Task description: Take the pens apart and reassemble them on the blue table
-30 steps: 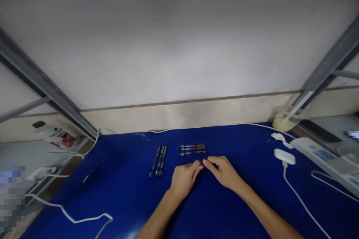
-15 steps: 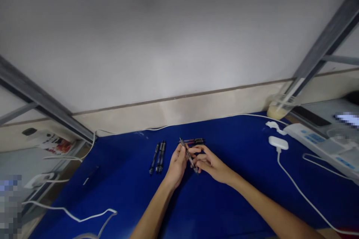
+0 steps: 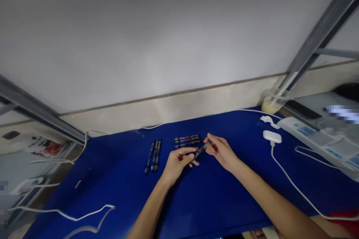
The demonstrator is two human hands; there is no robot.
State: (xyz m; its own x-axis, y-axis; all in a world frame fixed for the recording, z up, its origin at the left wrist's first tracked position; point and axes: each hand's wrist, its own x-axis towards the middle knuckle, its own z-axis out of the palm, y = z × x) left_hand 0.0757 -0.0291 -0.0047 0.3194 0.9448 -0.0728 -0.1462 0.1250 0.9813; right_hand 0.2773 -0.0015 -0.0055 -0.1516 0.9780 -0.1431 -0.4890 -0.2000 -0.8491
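Observation:
Both my hands hold one dark pen (image 3: 201, 150) a little above the blue table (image 3: 213, 198). My left hand (image 3: 178, 161) pinches its near end and my right hand (image 3: 222, 150) pinches its far end, so the pen slants up to the right between them. Just behind my hands lie three pens with red marks (image 3: 186, 141), side by side and crosswise. Left of them a second group of three dark pens (image 3: 153, 155) lies lengthwise.
A white cable (image 3: 291, 185) runs from a small white device (image 3: 272, 136) at the right. A white power strip (image 3: 314, 140) and a plastic cup (image 3: 273, 103) stand at the far right. Another white cable (image 3: 70, 216) loops at the left front. Metal frame bars rise on both sides.
My hands lifted one pen off the table and turned it. It stood steeply between my hands half a second ago; now it slants toward my right hand, which has moved right.

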